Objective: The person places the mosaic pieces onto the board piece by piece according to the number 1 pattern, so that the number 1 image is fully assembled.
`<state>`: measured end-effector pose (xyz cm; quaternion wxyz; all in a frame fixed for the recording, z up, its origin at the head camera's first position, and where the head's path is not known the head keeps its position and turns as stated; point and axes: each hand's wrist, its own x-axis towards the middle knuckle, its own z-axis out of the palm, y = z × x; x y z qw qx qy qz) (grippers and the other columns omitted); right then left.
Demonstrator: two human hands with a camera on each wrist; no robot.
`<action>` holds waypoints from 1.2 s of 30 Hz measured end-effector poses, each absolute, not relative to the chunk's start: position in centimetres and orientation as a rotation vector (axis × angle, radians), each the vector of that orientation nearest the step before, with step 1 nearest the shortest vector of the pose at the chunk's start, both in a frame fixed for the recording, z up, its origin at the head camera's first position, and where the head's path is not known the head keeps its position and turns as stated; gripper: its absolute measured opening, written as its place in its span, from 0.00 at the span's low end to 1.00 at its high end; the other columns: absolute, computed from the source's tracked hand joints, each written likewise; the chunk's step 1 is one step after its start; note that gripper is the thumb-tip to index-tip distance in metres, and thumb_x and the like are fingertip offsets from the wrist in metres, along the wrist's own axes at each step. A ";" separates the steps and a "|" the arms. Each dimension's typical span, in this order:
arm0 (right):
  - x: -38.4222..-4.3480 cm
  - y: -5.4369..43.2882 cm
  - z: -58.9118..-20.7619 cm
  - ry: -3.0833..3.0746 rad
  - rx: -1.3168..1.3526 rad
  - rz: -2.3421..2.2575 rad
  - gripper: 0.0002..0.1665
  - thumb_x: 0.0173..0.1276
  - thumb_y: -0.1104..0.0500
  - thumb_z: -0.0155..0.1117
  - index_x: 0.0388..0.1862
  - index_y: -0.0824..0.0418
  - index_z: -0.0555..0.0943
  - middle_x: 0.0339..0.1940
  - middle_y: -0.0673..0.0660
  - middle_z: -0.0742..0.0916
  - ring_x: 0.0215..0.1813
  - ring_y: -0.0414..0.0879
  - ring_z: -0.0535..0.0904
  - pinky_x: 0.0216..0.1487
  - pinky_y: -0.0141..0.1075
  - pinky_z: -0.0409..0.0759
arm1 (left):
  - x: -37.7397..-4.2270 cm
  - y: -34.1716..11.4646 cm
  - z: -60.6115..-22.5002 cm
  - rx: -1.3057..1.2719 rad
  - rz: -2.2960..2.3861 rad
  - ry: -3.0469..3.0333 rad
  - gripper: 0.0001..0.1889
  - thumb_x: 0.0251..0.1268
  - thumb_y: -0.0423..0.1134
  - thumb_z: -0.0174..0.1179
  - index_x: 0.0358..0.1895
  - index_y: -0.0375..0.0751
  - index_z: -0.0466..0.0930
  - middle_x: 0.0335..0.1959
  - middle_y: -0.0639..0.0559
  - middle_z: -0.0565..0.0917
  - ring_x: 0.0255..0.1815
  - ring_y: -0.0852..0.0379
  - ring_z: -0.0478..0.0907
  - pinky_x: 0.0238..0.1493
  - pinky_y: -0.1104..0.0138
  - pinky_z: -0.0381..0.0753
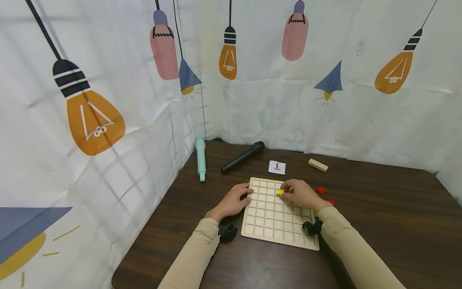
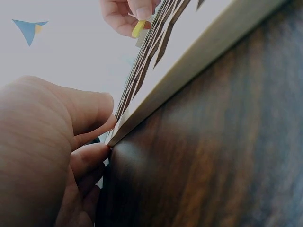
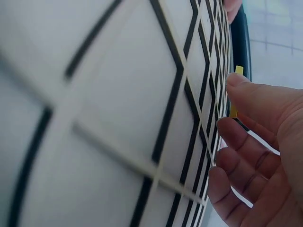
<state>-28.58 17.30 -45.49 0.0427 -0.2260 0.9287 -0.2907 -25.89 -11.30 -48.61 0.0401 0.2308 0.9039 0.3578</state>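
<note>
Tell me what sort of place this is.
Likely a makeshift indoor tabletop workspace; can't tell the building type. White sheeting printed with hanging lamps runs behind and left of a dark wood-grain table, which bears a gridded board.

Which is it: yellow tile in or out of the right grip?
In: the right grip pinches the yellow tile; in the right wrist view, the thumb covers its middle and yellow shows above and below.
</note>
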 end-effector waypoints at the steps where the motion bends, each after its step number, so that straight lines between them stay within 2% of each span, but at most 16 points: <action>1: -28.6 17.1 -45.5 2.839 -0.696 -0.895 0.11 0.63 0.57 0.71 0.44 0.57 0.83 0.36 0.48 0.83 0.36 0.43 0.77 0.38 0.39 0.77 | -25.9 -11.3 -48.6 0.705 1.093 2.771 0.20 0.75 0.41 0.54 0.65 0.42 0.75 0.75 0.46 0.62 0.77 0.48 0.54 0.72 0.51 0.59; 23: -29.3 14.7 -46.0 2.870 -0.712 -0.876 0.13 0.62 0.57 0.72 0.45 0.57 0.84 0.35 0.49 0.83 0.37 0.43 0.77 0.41 0.41 0.78 | -25.9 -11.3 -48.6 0.683 1.086 2.749 0.20 0.76 0.42 0.52 0.67 0.43 0.73 0.75 0.47 0.61 0.77 0.49 0.52 0.73 0.51 0.57; 36: -29.3 14.3 -46.3 2.874 -0.688 -0.896 0.12 0.61 0.57 0.73 0.43 0.57 0.85 0.33 0.48 0.82 0.33 0.42 0.74 0.37 0.38 0.74 | -26.0 -11.2 -48.7 0.678 1.069 2.774 0.20 0.75 0.42 0.53 0.66 0.44 0.74 0.75 0.47 0.62 0.77 0.49 0.53 0.73 0.51 0.57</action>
